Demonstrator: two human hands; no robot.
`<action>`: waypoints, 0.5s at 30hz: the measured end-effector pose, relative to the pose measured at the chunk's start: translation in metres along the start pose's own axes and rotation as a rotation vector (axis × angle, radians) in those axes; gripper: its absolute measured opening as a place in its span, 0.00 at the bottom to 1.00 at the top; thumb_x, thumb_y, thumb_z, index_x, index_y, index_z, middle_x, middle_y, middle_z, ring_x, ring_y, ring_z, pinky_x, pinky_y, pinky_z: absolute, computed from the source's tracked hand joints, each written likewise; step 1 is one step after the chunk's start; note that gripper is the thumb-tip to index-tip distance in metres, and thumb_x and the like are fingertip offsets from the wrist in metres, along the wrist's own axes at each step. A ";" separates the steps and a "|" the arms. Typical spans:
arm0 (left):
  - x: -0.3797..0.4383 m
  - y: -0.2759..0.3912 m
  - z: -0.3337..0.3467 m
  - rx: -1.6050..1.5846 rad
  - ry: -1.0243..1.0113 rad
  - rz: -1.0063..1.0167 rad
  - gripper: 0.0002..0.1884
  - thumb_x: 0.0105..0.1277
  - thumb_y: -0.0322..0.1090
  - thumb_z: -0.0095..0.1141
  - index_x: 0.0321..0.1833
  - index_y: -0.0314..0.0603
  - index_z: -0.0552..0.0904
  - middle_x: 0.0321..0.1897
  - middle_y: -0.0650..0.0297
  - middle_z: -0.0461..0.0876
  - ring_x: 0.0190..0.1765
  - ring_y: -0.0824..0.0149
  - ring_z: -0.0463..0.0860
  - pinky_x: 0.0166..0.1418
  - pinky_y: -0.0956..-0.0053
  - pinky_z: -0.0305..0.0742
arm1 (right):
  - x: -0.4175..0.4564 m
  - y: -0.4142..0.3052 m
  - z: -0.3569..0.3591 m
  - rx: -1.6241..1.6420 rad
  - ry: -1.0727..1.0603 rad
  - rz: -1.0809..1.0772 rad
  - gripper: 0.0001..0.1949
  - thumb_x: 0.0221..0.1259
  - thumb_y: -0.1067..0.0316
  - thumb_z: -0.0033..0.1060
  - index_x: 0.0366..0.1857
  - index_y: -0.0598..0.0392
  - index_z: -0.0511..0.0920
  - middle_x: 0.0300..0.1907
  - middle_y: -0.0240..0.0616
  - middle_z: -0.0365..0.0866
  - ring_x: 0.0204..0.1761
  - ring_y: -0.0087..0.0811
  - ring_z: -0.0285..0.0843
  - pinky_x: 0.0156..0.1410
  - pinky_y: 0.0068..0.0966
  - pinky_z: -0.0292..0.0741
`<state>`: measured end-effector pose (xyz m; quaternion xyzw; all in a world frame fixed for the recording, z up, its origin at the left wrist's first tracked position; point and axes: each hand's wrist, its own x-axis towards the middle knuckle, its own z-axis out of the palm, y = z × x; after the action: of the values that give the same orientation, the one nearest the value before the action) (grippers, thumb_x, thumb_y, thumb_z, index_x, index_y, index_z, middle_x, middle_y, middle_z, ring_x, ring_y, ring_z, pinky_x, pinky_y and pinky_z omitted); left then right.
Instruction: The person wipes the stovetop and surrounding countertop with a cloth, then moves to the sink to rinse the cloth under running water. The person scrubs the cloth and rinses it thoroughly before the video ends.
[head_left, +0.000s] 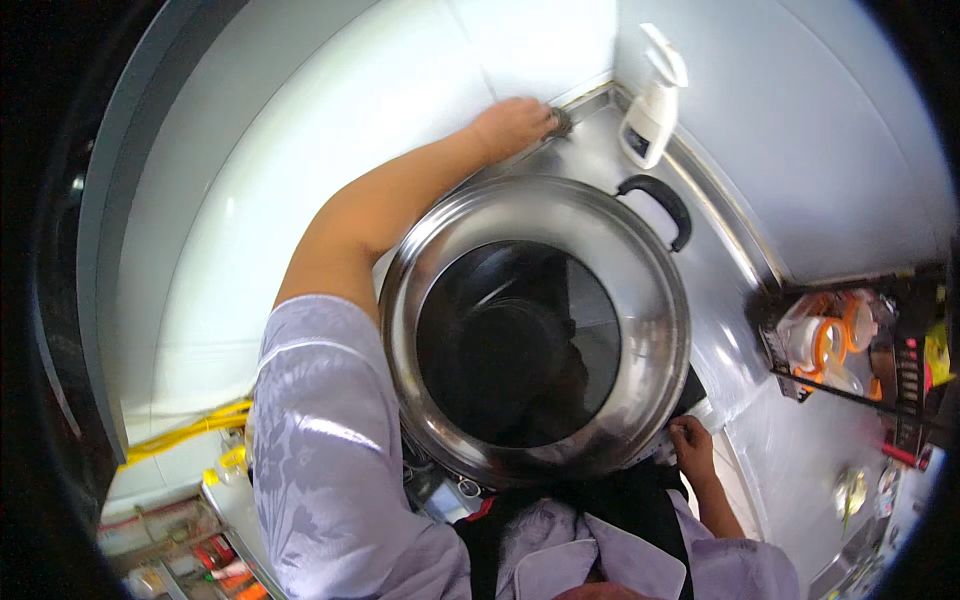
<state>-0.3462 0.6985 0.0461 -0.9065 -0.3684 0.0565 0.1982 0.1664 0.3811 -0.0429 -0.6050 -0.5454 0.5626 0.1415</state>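
Note:
My left hand (517, 124) is at the far corner of a steel worktop (592, 146), against the foot of the pale wall. Its fingers are closed on a dark scouring pad (559, 122), slightly blurred. Under my left arm sits a wide round steel pan (652, 337) with a black loop handle (664, 206). The pan's middle is dark and glossy with reflections; I cannot tell whether it is glass or liquid. My right hand (694, 446) is low, by the worktop's near edge and just beside the pan's rim. Its fingers are curled, and their grip is unclear.
A white spray bottle (651, 124) stands in the corner, close to the pad. On the right, a black plastic basket (780, 375) holds orange-rimmed containers (821, 341). A yellow hose or cable (187, 435) runs along the left wall above shelves (172, 555) with bottles and packets.

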 end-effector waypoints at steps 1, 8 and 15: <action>-0.014 0.006 0.015 0.032 -0.114 0.018 0.22 0.60 0.30 0.47 0.59 0.40 0.69 0.53 0.56 0.71 0.51 0.58 0.74 0.52 0.68 0.74 | 0.000 0.006 0.000 0.031 -0.002 0.016 0.08 0.62 0.67 0.54 0.40 0.59 0.76 0.28 0.31 0.75 0.30 0.22 0.71 0.35 0.21 0.70; -0.141 0.057 0.012 -0.191 -0.034 -0.292 0.19 0.63 0.34 0.44 0.56 0.37 0.71 0.48 0.54 0.74 0.53 0.57 0.74 0.56 0.67 0.72 | -0.003 0.011 0.002 0.121 -0.070 -0.006 0.11 0.63 0.73 0.48 0.47 0.64 0.73 0.44 0.41 0.77 0.48 0.31 0.73 0.55 0.25 0.68; -0.339 0.095 -0.084 -0.169 -0.702 -0.324 0.27 0.57 0.24 0.50 0.63 0.37 0.67 0.60 0.54 0.69 0.62 0.55 0.68 0.66 0.67 0.66 | 0.005 0.018 0.016 0.137 -0.195 0.008 0.15 0.65 0.72 0.49 0.53 0.66 0.71 0.49 0.44 0.77 0.51 0.31 0.73 0.58 0.24 0.66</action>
<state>-0.5086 0.3762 0.0698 -0.7752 -0.5556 0.3006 -0.0085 0.1614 0.3711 -0.0647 -0.5386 -0.5143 0.6552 0.1266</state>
